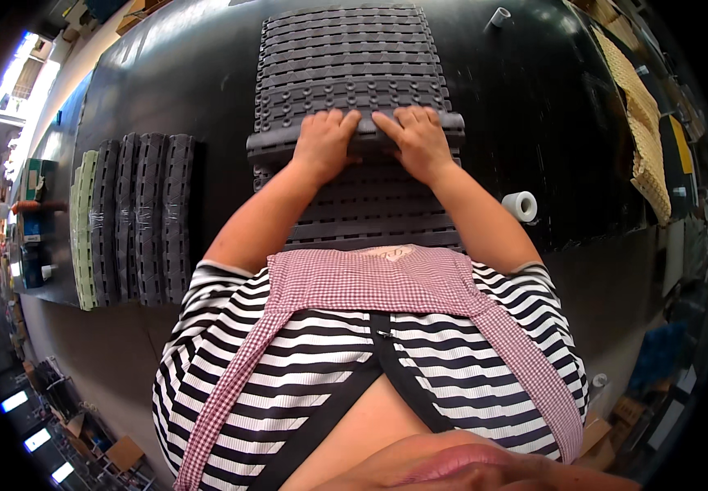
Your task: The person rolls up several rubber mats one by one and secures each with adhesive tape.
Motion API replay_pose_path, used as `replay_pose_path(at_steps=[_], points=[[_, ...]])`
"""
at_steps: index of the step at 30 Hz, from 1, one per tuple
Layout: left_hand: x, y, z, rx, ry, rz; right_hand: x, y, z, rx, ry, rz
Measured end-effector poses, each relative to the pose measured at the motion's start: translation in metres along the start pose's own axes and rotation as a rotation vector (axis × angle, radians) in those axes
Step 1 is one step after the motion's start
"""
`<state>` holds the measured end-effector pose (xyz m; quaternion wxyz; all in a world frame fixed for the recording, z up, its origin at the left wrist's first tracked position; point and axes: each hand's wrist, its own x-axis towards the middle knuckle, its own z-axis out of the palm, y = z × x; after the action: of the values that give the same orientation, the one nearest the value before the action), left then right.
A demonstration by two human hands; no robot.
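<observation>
Dark grey slatted mat lies flat on black table, near end rolled into a fold right in front of me. My left hand & right hand press on that fold, fingers curled over its edge, side by side. Rolled mats stacked at left; tape roll at right.

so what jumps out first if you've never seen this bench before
Both hands, the left hand and the right hand, press side by side on a rolled fold of a dark ribbed plastic mat stretched up the middle of the black table. At the table's left edge stands a row of wrapped mat rolls, the outermost pale green. A white tape roll lies to the right of the person's right forearm.
</observation>
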<state>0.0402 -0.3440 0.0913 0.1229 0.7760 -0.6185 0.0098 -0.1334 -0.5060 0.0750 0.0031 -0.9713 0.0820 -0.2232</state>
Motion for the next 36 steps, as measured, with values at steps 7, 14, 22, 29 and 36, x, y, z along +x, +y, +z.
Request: replay_pose_path(at_steps=[7,14,22,29,36], points=[[-0.116,0.027,-0.031,-0.119,0.026,-0.198,-0.095,-0.053,-0.053,0.231,-0.102,0.137],[-0.191,-0.026,-0.023,-0.937,0.166,-0.754,-0.146,-0.048,-0.065,0.922,0.006,0.898],[-0.224,-0.008,0.014,-0.950,0.461,-0.713,-0.166,-0.043,-0.054,1.102,-0.011,0.837],[-0.238,-0.001,0.029,-0.970,0.528,-0.604,-0.172,-0.039,-0.044,1.199,0.015,0.823],[-0.201,0.011,-0.018,0.054,0.450,-0.429,-0.147,-0.044,-0.049,0.674,-0.117,0.876]])
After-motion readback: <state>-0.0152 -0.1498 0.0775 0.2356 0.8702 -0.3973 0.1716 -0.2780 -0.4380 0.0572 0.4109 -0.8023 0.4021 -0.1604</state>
